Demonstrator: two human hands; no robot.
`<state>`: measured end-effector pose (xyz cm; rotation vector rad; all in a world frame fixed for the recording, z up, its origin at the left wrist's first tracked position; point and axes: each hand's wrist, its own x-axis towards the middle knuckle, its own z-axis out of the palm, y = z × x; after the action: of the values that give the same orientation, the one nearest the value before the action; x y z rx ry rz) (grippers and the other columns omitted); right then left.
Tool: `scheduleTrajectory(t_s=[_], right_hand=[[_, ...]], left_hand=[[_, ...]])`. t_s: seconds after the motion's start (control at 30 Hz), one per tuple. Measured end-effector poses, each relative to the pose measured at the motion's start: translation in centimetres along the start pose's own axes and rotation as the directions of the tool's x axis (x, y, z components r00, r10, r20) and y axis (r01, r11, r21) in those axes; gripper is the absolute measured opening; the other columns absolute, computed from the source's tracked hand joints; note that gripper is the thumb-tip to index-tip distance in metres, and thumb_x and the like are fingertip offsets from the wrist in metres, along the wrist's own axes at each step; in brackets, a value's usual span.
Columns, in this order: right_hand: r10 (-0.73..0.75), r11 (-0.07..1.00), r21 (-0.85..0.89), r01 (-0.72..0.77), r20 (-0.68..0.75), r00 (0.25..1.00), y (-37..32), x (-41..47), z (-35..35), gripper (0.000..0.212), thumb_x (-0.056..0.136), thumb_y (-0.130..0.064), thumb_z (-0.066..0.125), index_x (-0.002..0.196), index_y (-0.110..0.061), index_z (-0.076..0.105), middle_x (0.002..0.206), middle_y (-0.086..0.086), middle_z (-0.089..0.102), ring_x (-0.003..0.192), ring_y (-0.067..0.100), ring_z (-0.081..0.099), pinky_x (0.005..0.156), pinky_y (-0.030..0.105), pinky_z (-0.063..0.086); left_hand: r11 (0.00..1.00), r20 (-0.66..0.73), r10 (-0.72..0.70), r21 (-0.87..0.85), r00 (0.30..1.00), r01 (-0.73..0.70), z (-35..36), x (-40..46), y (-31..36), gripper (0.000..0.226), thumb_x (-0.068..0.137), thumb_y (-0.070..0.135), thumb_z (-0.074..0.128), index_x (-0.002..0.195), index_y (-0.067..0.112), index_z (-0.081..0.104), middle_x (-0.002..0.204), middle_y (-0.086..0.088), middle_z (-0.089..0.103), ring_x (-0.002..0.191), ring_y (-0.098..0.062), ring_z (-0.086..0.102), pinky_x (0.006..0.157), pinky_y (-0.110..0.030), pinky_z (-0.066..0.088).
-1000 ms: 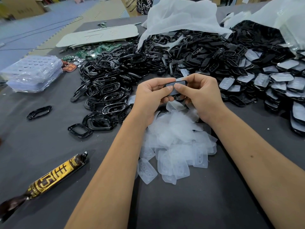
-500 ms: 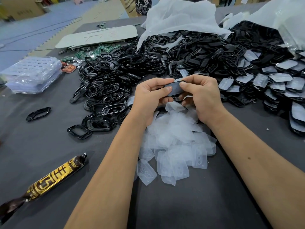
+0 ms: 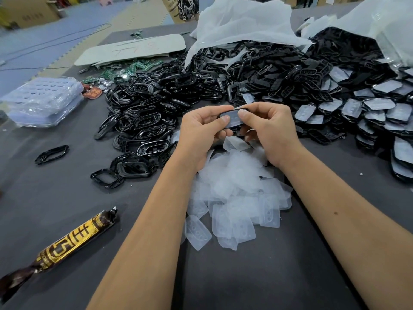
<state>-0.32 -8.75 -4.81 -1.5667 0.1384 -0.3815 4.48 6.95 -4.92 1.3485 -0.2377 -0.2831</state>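
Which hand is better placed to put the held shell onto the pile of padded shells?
Probably the right hand: it pinches the shell with the left hand, and the padded pile lies on its side.

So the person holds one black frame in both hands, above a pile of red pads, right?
Not quite: the head view shows the pile of pads is translucent white, not red. The left hand and right hand do hold the black frame above it.
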Motion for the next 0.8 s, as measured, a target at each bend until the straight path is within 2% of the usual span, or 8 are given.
scheduleTrajectory(t_s=[0.2, 0.4, 0.5, 0.6, 0.7, 0.8], right_hand=[[0.003, 0.999, -0.045, -0.003, -0.004, 1.000, -0.11, 0.04, -0.02, 0.010, 0.093, -0.005, 0.075, 0.084, -0.010, 0.076, 0.061, -0.001, 0.069, 0.050, 0.011, 0.060, 0.045, 0.023, 0.049], [0.051, 0.998, -0.030, -0.050, 0.017, 0.999, -0.03, 0.25, 0.13, 0.030, 0.095, 0.004, 0.066, 0.073, -0.015, 0.074, 0.057, 0.001, 0.067, 0.048, 0.013, 0.062, 0.044, 0.023, 0.051], [0.000, 0.994, -0.112, 0.000, 0.002, 1.000, 0.21, 0.17, 0.30, 0.027, 0.098, 0.002, 0.063, 0.078, -0.013, 0.073, 0.057, -0.001, 0.066, 0.050, 0.014, 0.063, 0.045, 0.024, 0.052], [-0.103, 0.970, -0.223, 0.099, -0.006, 0.995, 0.45, -0.07, 0.39, 0.015, 0.098, -0.004, 0.064, 0.090, -0.010, 0.075, 0.061, 0.002, 0.068, 0.052, 0.015, 0.066, 0.045, 0.028, 0.054], [-0.176, 0.944, -0.278, 0.177, 0.029, 0.984, 0.29, -0.24, 0.37, 0.013, 0.097, -0.006, 0.065, 0.108, -0.011, 0.071, 0.074, 0.009, 0.071, 0.057, 0.018, 0.068, 0.046, 0.032, 0.055], [-0.234, 0.923, -0.295, 0.247, 0.081, 0.969, -0.02, -0.38, 0.34, 0.016, 0.098, -0.003, 0.063, 0.108, -0.013, 0.070, 0.090, 0.008, 0.068, 0.060, 0.013, 0.065, 0.047, 0.031, 0.056]], left_hand=[[0.999, 0.000, 0.023, 0.045, 1.000, -0.023, -0.03, 0.00, -0.03, 0.020, 0.096, -0.004, 0.065, 0.106, 0.008, 0.077, 0.077, -0.009, 0.071, 0.056, -0.011, 0.059, 0.055, -0.021, 0.051], [0.987, -0.007, 0.097, 0.126, 0.995, -0.095, 0.20, -0.11, -0.23, 0.024, 0.091, -0.010, 0.068, 0.098, 0.011, 0.077, 0.075, -0.006, 0.072, 0.054, -0.013, 0.059, 0.056, -0.020, 0.050], [0.989, -0.008, 0.094, 0.115, 0.996, -0.093, 0.05, 0.00, -0.24, 0.026, 0.090, -0.011, 0.068, 0.097, 0.011, 0.077, 0.074, -0.010, 0.070, 0.053, -0.011, 0.058, 0.054, -0.019, 0.049], [0.996, -0.012, 0.042, 0.073, 0.999, -0.041, -0.30, 0.22, -0.25, 0.024, 0.091, -0.010, 0.066, 0.101, 0.008, 0.078, 0.069, -0.008, 0.066, 0.053, -0.010, 0.054, 0.056, -0.019, 0.049], [0.999, -0.010, -0.029, -0.013, 1.000, 0.029, -0.52, 0.33, -0.13, 0.023, 0.092, -0.010, 0.064, 0.110, -0.001, 0.074, 0.074, -0.010, 0.064, 0.054, -0.010, 0.053, 0.054, -0.017, 0.048], [0.993, -0.011, -0.087, -0.083, 0.996, 0.086, -0.47, 0.31, 0.12, 0.024, 0.093, -0.011, 0.062, 0.116, -0.008, 0.070, 0.082, -0.013, 0.064, 0.054, -0.008, 0.055, 0.052, -0.014, 0.047]])
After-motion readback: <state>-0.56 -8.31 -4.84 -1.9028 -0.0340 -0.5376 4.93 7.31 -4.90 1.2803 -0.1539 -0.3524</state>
